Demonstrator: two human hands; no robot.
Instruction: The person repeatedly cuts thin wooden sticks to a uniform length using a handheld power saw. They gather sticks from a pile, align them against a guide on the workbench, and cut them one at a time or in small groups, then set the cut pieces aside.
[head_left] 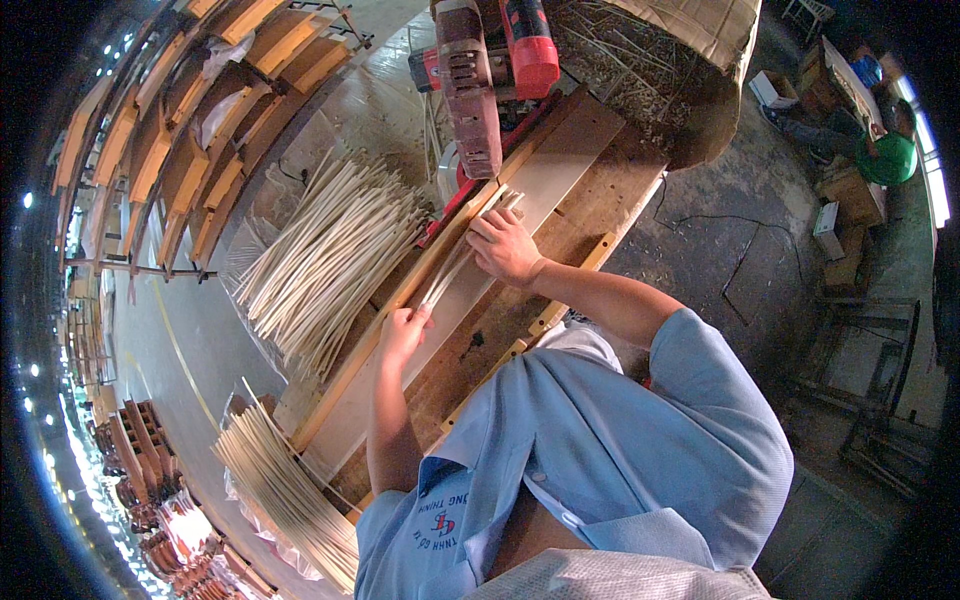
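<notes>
Several thin pale wooden sticks (452, 274) lie along a pale board, against a long wooden fence strip (345, 372). My left hand (403, 338) is closed round their near end. My right hand (505, 247) presses on them farther up, with its fingers closed over them, just short of a red and dark power saw (472, 110). Short stick ends (511, 199) stick out past my right fingers, close under the saw's dusty guard. The saw's blade edge is mostly hidden by that guard.
Left of the fence lies a big pile of sticks (330, 265), with another long bundle (285, 490) nearer me. A cardboard box (735, 50) of offcuts stands at the far right. Racks of curved wooden parts (215, 110) stand left. Another person (885, 160) sits at the right.
</notes>
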